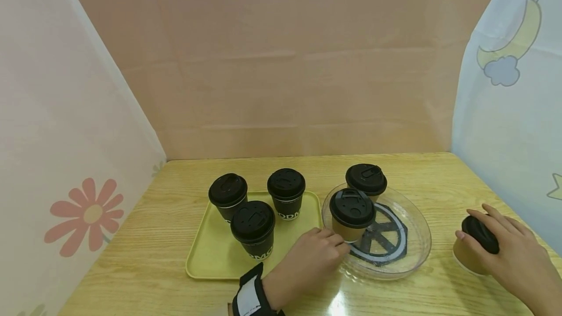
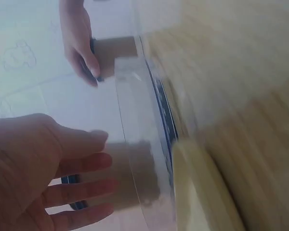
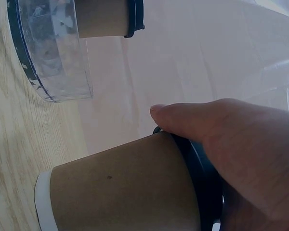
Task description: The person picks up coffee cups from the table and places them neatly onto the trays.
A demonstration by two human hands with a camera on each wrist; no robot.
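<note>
My left hand [image 1: 312, 257] reaches over the near left rim of a round clear plastic tray [image 1: 421, 252], its fingers loosely extended beside a brown paper cup [image 1: 347, 232] with a black lid. The left wrist view shows those fingers [image 2: 94, 190] spread in front of the cup. A second lidded cup [image 1: 366, 179] stands behind it in the tray. Off to the right, my right hand [image 1: 511, 247] grips another brown paper cup [image 3: 120, 187] by its black lid [image 1: 480, 234], thumb along the lid's edge. That cup's base is at the table, and it leans slightly.
A yellow rectangular tray [image 1: 206, 262] left of the clear one carries three black cups [image 1: 286, 194] with black lids. Wood-grain table [image 1: 145, 257] surrounds both trays. Cloth hangs behind the table [image 1: 298, 62] and along both sides.
</note>
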